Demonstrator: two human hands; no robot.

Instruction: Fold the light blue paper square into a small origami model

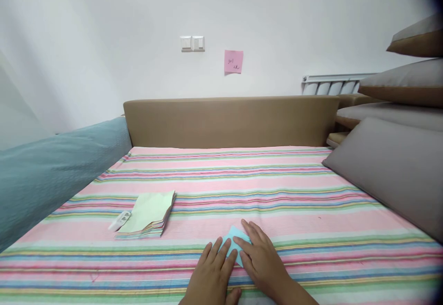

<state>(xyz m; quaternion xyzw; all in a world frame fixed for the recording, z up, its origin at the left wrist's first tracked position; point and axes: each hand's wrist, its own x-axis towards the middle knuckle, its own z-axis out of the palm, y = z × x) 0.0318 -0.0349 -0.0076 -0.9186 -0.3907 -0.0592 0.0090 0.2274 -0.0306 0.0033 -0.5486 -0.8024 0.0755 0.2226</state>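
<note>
A small light-blue piece of paper (236,232) lies flat on the striped sheet, near the front middle. My left hand (212,270) rests over its left side, palm down with the fingers stretched out. From the right, my right hand (263,259) reaches across the paper, its fingers spread and touching the surface. Part of the paper is hidden under the fingers, so I cannot tell whether it is folded. Farther left sits a stack of coloured paper (150,210) with a pale green sheet on top. Against its left edge lies a small white object (120,221) with dark markings.
The striped sheet (242,176) covers the flat surface up to a brown backrest (230,122). A blue-covered side (69,150) borders the left. Grey cushions (391,166) are piled on the right. The wall carries switches (192,43) and a pink sticky note (233,61).
</note>
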